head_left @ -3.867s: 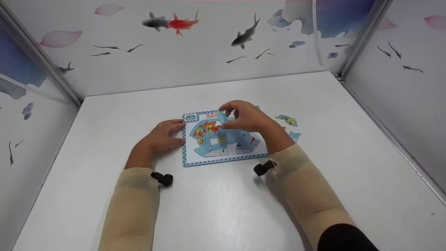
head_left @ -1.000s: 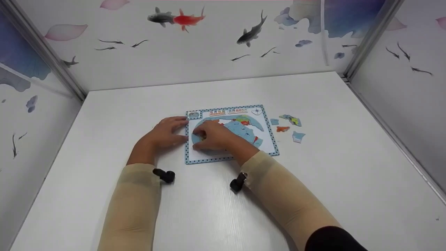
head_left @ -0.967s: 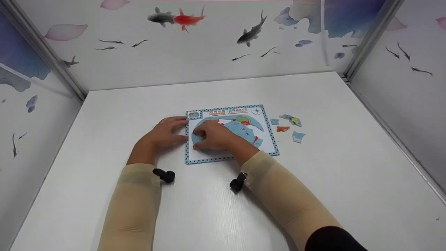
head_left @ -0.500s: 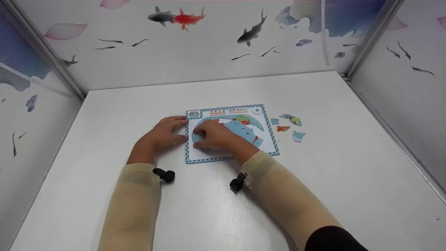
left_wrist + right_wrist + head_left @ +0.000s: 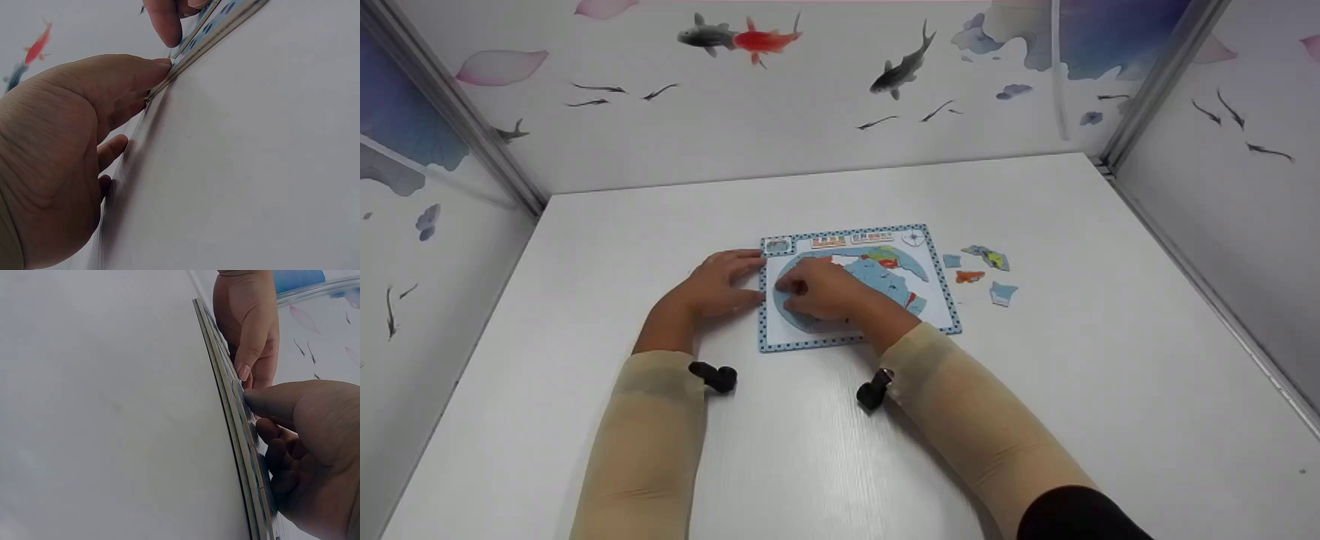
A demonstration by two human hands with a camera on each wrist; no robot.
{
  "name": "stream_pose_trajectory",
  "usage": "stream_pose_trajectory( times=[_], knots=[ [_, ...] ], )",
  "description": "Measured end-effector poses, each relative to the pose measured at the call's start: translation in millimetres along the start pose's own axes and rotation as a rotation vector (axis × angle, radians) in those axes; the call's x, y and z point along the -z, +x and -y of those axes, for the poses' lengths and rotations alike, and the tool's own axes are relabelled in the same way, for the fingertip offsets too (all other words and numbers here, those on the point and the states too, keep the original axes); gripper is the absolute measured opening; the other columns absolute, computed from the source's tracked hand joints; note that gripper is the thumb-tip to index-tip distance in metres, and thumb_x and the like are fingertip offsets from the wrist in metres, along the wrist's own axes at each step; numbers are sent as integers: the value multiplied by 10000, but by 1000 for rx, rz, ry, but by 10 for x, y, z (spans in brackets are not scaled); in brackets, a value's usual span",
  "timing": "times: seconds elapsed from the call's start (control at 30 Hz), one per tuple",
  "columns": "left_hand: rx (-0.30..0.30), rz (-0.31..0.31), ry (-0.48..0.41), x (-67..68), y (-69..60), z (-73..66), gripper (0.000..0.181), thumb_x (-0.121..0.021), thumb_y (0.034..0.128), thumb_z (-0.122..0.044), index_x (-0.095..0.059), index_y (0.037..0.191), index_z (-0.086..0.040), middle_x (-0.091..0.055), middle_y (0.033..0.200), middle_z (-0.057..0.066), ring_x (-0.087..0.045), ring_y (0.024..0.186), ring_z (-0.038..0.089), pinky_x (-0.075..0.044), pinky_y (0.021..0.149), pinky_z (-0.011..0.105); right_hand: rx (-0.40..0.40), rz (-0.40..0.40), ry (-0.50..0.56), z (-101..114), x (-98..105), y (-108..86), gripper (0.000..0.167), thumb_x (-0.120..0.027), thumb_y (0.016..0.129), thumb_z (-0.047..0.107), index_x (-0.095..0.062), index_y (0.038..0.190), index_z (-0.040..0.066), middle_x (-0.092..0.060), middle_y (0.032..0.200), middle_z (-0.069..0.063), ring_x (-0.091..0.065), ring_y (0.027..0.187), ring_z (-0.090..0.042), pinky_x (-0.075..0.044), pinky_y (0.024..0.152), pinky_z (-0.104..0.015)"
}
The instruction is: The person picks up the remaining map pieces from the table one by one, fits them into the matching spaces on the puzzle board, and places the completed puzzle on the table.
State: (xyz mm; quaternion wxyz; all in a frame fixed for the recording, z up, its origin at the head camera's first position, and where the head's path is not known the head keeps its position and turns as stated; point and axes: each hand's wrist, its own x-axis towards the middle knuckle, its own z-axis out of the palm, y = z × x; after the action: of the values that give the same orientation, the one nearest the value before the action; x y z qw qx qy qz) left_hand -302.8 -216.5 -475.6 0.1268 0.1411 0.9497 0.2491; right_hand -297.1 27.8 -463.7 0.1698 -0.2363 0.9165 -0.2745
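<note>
I have the map puzzle board point(image 5: 936, 311) lying flat on the white table point(image 5: 810, 450), nearer the far edge than the near one and roughly midway between the left and right edges.

The left hand point(image 5: 711, 285) is on the board's side toward the table's left edge, thumb and fingers held apart, their tips touching the dotted border; from the left wrist I see the thumb tip right at the board's rim. The right hand point(image 5: 825, 289) is over the left part of the blue map point(image 5: 877, 281), index finger and thumb bent with a narrow gap between them, the thumb touching the map. From the right wrist the other fingers look curled under, and I cannot tell whether a piece is held there.

The map bulges as an oval inside the border, with a white gap along its far side just beside the right hand. A compass emblem point(image 5: 913, 238) is printed at the board's far right corner.

Between the board and the table's right edge I count four loose pieces: a small blue piece point(image 5: 952, 261) just beside the border, a green-and-yellow piece point(image 5: 994, 258) farthest back, an orange piece point(image 5: 969, 277) in the middle, and a blue-and-white piece point(image 5: 1003, 293) nearest me. Behind the far edge stands a wall point(image 5: 810, 142) painted with fish.
</note>
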Motion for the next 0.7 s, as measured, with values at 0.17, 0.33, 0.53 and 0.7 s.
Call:
stream_pose_trajectory(
  times=[0.17,0.33,0.53,0.7],
  knots=[
    [13,1,-3,4,-10,-6,745,-686,975,-444,-424,1656,-290,-300,1775,-81,-153,1691,303,-176,1364,591,-8,10,1,18,5,-8,404,-732,1023,329,-702,1425,309,-648,1239,95,-601,1109,-150,-541,1018,-351],
    [26,5,-4,10,-21,-1,741,-688,979,-440,-421,1656,-301,-284,1780,-86,-135,1695,304,-167,1363,602,15,15,26,17,23,-6,422,-724,1027,333,-686,1445,283,-663,1231,99,-622,1106,-136,-549,1005,-342],
    [38,13,2,-4,-3,16,738,-675,983,-474,-407,1658,-344,-266,1785,-105,-125,1698,300,-163,1357,624,29,19,90,7,105,-43,412,-699,1039,334,-680,1446,271,-675,1230,92,-637,1115,-139,-564,1007,-351],
    [34,6,-7,-9,-15,-1,738,-678,976,-481,-410,1653,-362,-269,1780,-124,-123,1699,283,-174,1353,629,47,13,87,30,227,-123,425,-676,1052,351,-669,1465,250,-681,1256,65,-628,1127,-169,-567,981,-370]
  ],
)
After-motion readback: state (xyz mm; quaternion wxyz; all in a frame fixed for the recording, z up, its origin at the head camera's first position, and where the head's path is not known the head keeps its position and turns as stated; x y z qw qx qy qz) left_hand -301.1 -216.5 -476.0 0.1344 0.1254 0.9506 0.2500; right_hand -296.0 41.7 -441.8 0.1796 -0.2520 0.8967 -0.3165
